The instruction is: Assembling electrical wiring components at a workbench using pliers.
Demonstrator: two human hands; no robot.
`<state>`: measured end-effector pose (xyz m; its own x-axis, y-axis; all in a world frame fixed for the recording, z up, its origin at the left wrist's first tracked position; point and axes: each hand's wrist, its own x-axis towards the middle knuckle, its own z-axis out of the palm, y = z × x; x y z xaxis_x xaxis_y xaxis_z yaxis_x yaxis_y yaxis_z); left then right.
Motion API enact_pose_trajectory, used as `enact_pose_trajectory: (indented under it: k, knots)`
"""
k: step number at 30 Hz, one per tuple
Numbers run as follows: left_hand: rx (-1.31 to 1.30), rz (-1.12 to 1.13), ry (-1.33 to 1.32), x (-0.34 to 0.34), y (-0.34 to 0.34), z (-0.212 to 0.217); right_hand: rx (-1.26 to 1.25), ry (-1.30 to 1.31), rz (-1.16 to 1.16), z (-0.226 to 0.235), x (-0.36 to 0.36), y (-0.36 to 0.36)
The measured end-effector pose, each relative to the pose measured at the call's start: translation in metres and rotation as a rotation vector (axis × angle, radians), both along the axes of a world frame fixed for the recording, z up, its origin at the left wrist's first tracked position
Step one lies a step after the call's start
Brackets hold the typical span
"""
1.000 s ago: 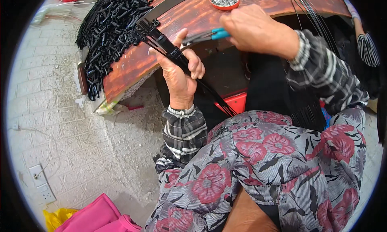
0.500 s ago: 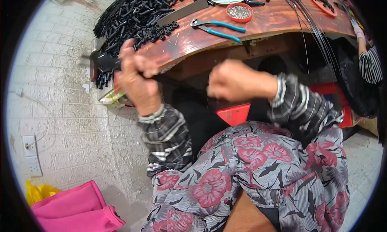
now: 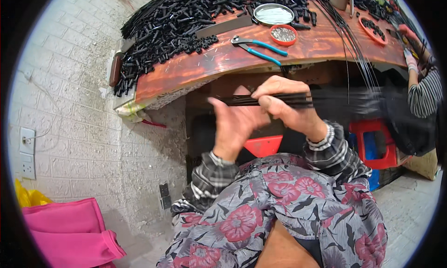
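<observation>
My right hand (image 3: 294, 110) is closed around a bundle of thin black rods (image 3: 333, 101), thumb against the near side. The rods lie roughly level above my lap, and their right part is smeared by motion. Their left ends reach over my left hand (image 3: 236, 123), which is open with fingers spread and palm turned toward the ends. Whether the palm touches the rods I cannot tell. Beyond my hands, blue-handled pliers (image 3: 260, 50) lie on the wooden table (image 3: 186, 72).
A large heap of black tubular parts (image 3: 172, 40) covers the table's left. Behind the pliers are a red dish of small metal pieces (image 3: 283, 34) and a round tin (image 3: 274, 14). Long thin rods (image 3: 351, 40) overhang the edge. A co-worker's gloved hand (image 3: 410, 61) is at right, above a red stool (image 3: 386, 162).
My left hand has come right and down from beside the heap, close to my right hand. The rod bundle now shows plainly in my right hand. The whole view has shifted slightly.
</observation>
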<state>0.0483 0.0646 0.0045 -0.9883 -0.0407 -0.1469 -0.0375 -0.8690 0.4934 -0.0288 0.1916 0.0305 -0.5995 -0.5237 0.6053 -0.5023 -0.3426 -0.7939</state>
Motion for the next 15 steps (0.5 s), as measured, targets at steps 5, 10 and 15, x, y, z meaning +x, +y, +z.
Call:
enact_pose_trajectory:
  k: [5,10,15]
  knots:
    - [-0.988,-0.235,-0.123,0.036,-0.034,-0.044,0.550,-0.427,0.125,-0.015,-0.010,0.000]
    - [-0.910,0.342,0.226,-0.010,-0.039,0.012,0.875,-0.329,0.302,-0.044,0.007,-0.018]
    - [-0.827,0.347,0.316,-0.032,-0.037,0.044,1.023,-0.283,0.458,-0.067,-0.004,-0.035]
